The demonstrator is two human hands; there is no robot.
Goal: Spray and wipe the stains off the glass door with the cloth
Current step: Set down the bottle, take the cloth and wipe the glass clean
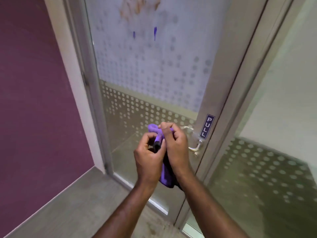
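A glass door with a dotted frosted film stands in front of me. Brownish smears mark the glass near the top edge, and two purple drips run down below them. Both hands hold a purple cloth at waist height before the lower glass. My left hand grips a folded dark edge of the cloth. My right hand pinches the cloth's upper fold, and the rest hangs down between my wrists. No spray bottle is in view.
A metal door handle sits just right of my hands, under a "PULL" sticker on the frame. A purple wall is on the left. A second glass panel is on the right. Grey floor lies below.
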